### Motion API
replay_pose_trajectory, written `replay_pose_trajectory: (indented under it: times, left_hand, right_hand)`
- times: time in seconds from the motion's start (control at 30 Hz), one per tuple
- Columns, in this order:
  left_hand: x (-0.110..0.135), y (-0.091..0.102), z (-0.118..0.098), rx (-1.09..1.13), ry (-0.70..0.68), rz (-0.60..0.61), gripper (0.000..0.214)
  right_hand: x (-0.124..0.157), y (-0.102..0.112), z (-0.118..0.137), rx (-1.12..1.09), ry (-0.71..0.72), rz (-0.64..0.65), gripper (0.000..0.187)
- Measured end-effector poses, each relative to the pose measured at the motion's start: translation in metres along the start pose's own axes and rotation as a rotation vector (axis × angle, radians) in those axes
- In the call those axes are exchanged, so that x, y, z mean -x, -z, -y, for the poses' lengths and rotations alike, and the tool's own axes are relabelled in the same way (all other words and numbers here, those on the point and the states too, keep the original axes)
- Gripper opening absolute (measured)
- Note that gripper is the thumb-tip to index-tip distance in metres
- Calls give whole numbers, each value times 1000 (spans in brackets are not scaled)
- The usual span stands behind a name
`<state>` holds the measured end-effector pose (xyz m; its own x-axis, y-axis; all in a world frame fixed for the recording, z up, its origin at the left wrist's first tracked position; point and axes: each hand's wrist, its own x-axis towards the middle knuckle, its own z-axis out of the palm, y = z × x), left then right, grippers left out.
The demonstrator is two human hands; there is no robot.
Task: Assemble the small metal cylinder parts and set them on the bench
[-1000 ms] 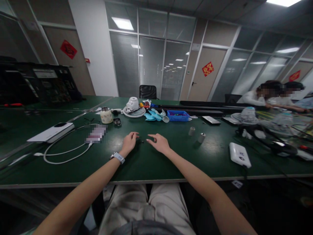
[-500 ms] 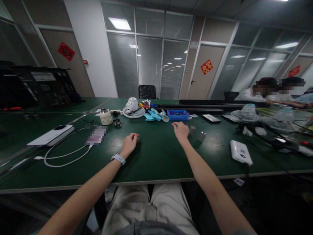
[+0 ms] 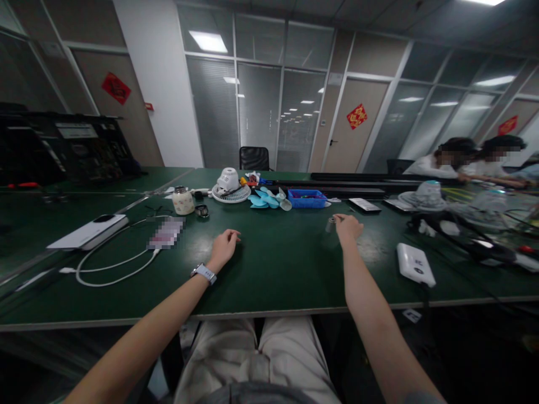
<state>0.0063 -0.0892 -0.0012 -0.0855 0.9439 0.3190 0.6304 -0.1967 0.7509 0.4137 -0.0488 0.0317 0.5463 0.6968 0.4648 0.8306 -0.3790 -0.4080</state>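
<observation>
My left hand [image 3: 223, 246] lies on the green table [image 3: 273, 269], a watch [image 3: 204, 272] on its wrist. Its fingers are loosely curled under; whether anything is in them is hidden. My right hand [image 3: 347, 227] is stretched further out to the right, fingers bent and pinched at the top of a small grey cylinder [image 3: 329, 225] standing on the table. A second cylinder that stood beside it is now covered by this hand.
A white power bank [image 3: 414, 264] lies right of my right hand. At the left are a white device [image 3: 90, 231] and a looped white cable [image 3: 113, 266]. Behind stand a jar [image 3: 183, 201], fan parts [image 3: 229, 188], blue blades [image 3: 267, 199] and a blue tray [image 3: 307, 198]. People sit far right.
My right hand left the spot beside the left hand and moved right and away to the grey cylinders, closing its fingers there. The left hand stayed put.
</observation>
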Motion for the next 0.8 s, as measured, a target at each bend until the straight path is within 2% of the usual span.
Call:
replay_pose_trajectory:
  times: [0.33,0.4,0.47,0.53,0.6,0.7,0.8]
  left_hand:
    - [0,-1,1,-33,-6,19,32]
    - [0,-1,0,-38,-1,21,32]
    - [0,-1,0,-42,8,23,32]
    - [1,0,0,-49,13,26,32]
    - [1,0,0,-54,7,32,32]
    - [1,-1,-1,-45,-4,29,32]
    - [1,-1,0,-36,5,25,32]
  right_hand:
    - [-1,1,2,102,20,66,29]
    - [-2,5,-1,116,8,46,32]
    - [-6,11,-11,104,-31,49,42]
    - [-12,15,-24,60,-90,123,61]
    - [-20,17,-39,10,-136,276,67]
    - [-28,18,-52,19,-144,497,54]
    - [-26,18,-45,101,-88,535,44]
